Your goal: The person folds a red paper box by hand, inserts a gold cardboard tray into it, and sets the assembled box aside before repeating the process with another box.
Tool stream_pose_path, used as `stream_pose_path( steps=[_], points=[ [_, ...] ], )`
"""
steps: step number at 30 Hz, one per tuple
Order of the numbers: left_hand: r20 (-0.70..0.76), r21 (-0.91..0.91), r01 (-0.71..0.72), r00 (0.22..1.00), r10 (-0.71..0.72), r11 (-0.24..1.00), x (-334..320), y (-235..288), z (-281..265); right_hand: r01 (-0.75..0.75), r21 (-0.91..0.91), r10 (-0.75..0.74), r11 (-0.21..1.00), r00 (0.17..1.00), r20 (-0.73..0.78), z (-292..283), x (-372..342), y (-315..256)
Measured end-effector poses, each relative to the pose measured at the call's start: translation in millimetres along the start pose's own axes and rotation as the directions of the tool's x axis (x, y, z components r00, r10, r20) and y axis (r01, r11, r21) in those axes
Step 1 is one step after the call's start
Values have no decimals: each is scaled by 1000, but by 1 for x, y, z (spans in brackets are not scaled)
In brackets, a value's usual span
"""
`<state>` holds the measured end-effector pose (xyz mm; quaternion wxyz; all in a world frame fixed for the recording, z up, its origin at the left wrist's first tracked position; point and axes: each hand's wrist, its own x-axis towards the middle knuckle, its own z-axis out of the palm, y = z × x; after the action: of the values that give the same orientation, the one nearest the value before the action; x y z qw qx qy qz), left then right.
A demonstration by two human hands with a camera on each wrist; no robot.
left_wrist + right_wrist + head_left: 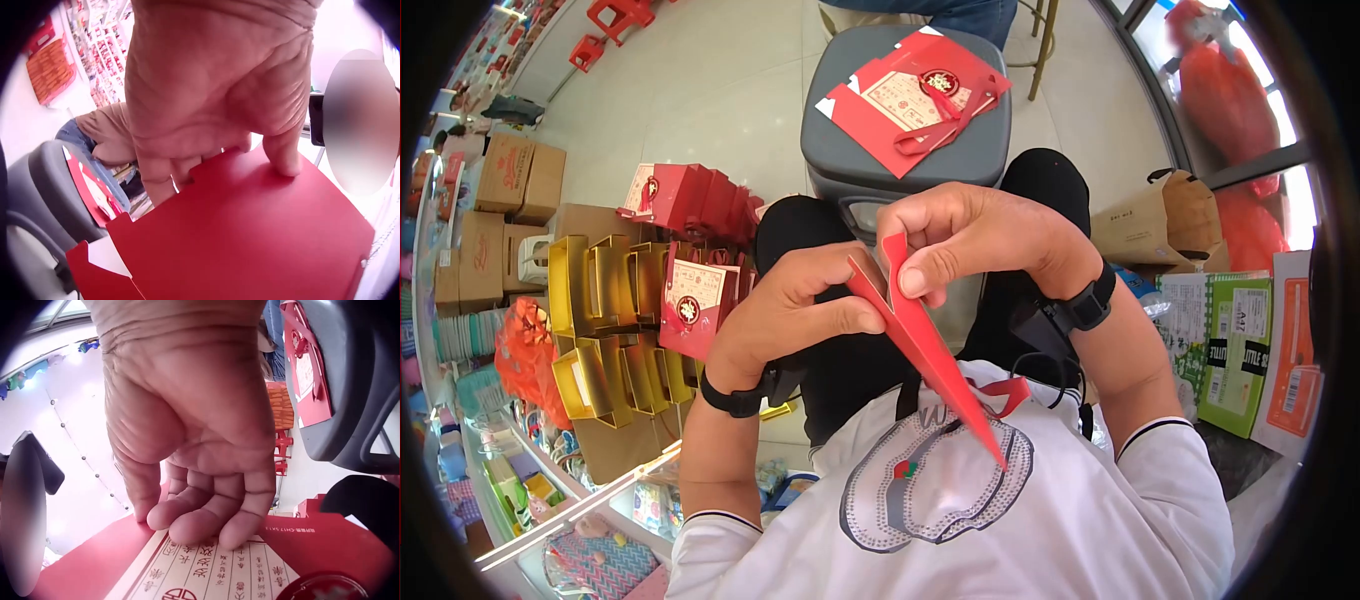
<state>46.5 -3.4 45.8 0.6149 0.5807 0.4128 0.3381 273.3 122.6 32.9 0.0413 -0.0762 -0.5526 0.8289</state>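
A folded red card box (945, 375) is held edge-up above the lap, a red ribbon hanging at its side. The left hand (800, 310) pinches its upper edge between thumb and fingers; the left wrist view shows the plain red side (250, 237) under the left hand's thumb (284, 156). At the same end, the right hand (970, 240) pinches a red flap. In the right wrist view the right hand's curled fingers (206, 512) lie on the side with a cream printed label (206, 575).
More flat red card boxes with ribbon (900, 110) lie on a grey stool (820, 130) in front. Red boxes (690, 200) and gold trays (590, 290) stand at the left, near cartons (500, 175). A brown paper bag (1165, 220) and green packages (1235, 350) are at the right.
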Motion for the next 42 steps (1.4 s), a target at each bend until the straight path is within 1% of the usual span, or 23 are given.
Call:
stream_pose_path(
  steps=[1,2,4,5,8,9,12,15,18,21,24,27,28,30,31,32,33,34,36,37,38,40,42],
  points=[
    [19,-75,101,995,-100,992,-2,2,-2,-2,-2,2,1000,1000,6,-4,1,3],
    [-42,-86,81,996,-84,993,-3,2,-1,-4,-4,4,1000,1000,12,-7,2,7],
    [-165,-105,33,985,-50,994,-4,4,0,89,-45,-92,995,993,-80,-10,3,13],
    [-185,-105,69,979,-88,992,-4,7,1,131,-70,-139,989,983,-121,-11,4,16],
    [-250,-103,171,949,-192,980,-1,23,-2,73,-42,-79,996,979,-190,-10,-4,28],
    [-200,-76,171,963,-183,982,1,19,-4,38,-67,-48,997,987,-153,-11,-7,30],
    [-109,-74,285,950,-292,956,1,14,-4,-102,-15,100,995,987,-122,-9,-18,31],
    [-29,-58,388,920,-390,920,0,2,0,-131,-56,124,990,986,-109,-10,-20,53],
    [25,-92,437,899,-436,895,-5,-16,3,-312,-8,310,950,946,-95,-8,-24,56],
    [8,-48,470,882,-471,881,-5,-21,3,-295,-35,288,955,949,-130,-5,-18,58],
    [-35,-10,459,888,-459,888,-2,-24,5,-270,-6,264,963,946,-186,-7,-12,74],
    [-101,98,456,889,-447,885,1,-25,1,-300,-1,290,954,922,-255,-6,-9,82],
    [-219,73,400,900,-376,914,-2,-25,1,-263,-9,247,965,916,-316,-5,-8,86],
    [-448,49,273,866,-223,961,-11,-26,1,-188,-33,155,982,888,-433,-2,-4,89],
    [-554,227,183,832,-28,956,-18,-28,-4,-194,-22,162,981,872,-463,-3,-5,83],
    [-613,408,114,770,179,906,-27,-29,-8,-199,-9,169,980,854,-492,-4,-7,74],
    [-725,343,185,675,135,921,-34,-20,-4,-203,5,176,979,835,-521,-4,-8,68],
    [-761,361,159,620,192,919,-43,-32,-9,-136,24,127,990,828,-546,-4,-9,67],
    [-762,247,6,619,190,969,-60,-66,-16,10,43,17,999,807,-591,-9,-8,61],
    [-771,11,-73,634,55,997,-62,-72,-7,47,59,-1,997,786,-618,-16,-9,59],
    [-686,-137,-157,727,21,978,-58,-75,0,106,54,-49,993,775,-630,-18,-8,56],
    [-623,-261,-178,782,-25,949,-57,-77,14,227,39,-146,973,742,-655,-20,-4,43],
    [-658,-190,-131,753,-27,973,-38,-67,19,219,-58,-201,974,715,-670,-19,-1,37]
  ],
)
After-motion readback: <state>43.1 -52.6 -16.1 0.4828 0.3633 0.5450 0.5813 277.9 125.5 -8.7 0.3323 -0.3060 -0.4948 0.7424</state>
